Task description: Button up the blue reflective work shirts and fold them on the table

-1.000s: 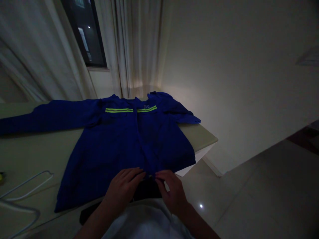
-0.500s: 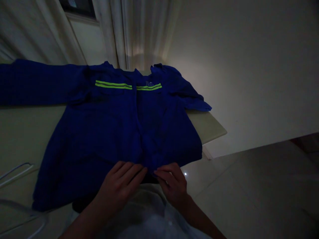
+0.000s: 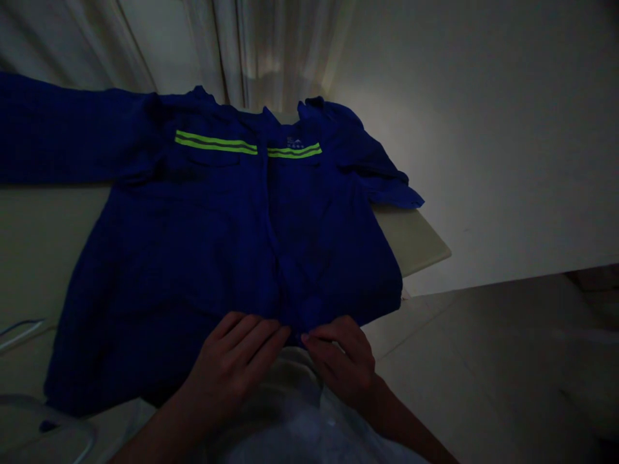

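Note:
A dark blue work jacket (image 3: 203, 232) with two yellow-green reflective stripes (image 3: 215, 142) across the chest lies spread flat on a pale table (image 3: 411, 238). One long sleeve stretches off to the left; the other is bunched at the table's right corner. My left hand (image 3: 235, 367) and my right hand (image 3: 341, 367) meet at the bottom hem, at the front opening. The fingers of both hands are curled and pinch the hem edges on either side of the opening.
White curtains (image 3: 271, 51) hang behind the table and a plain wall is at the right. A pale wire-like cable or hanger (image 3: 19, 328) lies at the table's left edge. Tiled floor (image 3: 483, 361) shows to the right. The room is dim.
The view has tilted down, so the jacket sits higher and larger in frame and the window is out of sight. Both hands stay at the hem's front opening, barely shifted.

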Available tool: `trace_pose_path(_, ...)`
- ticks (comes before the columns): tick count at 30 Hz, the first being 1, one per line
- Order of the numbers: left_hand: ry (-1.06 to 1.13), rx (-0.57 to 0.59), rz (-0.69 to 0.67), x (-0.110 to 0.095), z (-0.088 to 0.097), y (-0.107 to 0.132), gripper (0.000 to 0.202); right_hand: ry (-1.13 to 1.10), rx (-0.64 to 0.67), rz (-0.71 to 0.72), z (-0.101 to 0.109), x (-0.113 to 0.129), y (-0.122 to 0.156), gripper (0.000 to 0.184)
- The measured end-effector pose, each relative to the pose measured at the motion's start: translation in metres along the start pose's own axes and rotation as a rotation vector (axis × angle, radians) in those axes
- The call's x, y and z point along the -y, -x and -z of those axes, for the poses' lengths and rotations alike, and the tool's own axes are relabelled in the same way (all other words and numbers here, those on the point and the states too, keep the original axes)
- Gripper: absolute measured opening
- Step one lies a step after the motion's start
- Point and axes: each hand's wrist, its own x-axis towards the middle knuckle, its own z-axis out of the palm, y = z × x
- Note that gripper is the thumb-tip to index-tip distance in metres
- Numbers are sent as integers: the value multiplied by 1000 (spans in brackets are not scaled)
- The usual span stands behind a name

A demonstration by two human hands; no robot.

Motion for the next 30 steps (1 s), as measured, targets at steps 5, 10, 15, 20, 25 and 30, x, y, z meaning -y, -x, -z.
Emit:
trace_pose_path(5, 9, -5, 21, 2, 0, 2, 26, 3, 25, 15, 3, -1, -3, 11)
trace_pose_path(10, 2, -25, 42, 3, 2, 2, 27, 9, 30, 24, 1, -4, -4, 11)
trace_pose_path(15, 27, -28, 32, 1, 4, 0, 24, -7, 30, 24, 0, -3, -5, 13)
trace_pose_path(20, -1, -12, 26, 5, 5, -1, 25, 12, 35, 21, 4, -2, -4, 16)
trace_pose_path(25, -10, -14, 2, 6, 5, -1, 26, 0, 41, -8, 2, -3, -4, 18)
trace_pose_path(30, -7, -18, -1, 5, 4, -1, 27, -3, 44, -5, 0, -2, -6, 20)
